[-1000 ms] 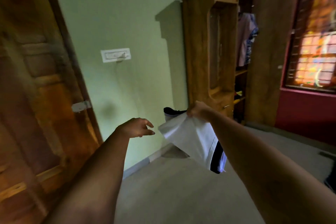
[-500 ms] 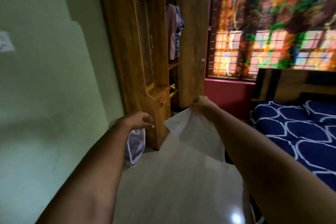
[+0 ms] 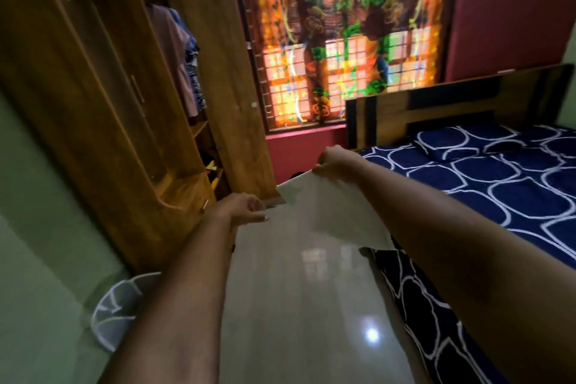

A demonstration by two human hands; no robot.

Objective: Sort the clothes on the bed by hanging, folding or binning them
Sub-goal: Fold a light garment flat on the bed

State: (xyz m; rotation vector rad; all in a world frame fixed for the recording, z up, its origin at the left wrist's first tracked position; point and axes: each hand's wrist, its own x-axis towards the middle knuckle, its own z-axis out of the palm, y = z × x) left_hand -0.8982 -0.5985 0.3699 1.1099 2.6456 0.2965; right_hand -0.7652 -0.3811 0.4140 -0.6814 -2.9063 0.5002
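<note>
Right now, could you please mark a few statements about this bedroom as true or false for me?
1. The right hand pinches the white cloth by its upper edge. True.
2. The white cloth lies flat on the bed. False: it hangs in the air above the floor, beside the bed.
3. Clothes hang inside the open wardrobe. True.
4. The mesh basket stands on the bed. False: it stands on the floor by the green wall, next to the wardrobe.
5. The bed has a plain red sheet. False: the sheet is navy with white rings.
</note>
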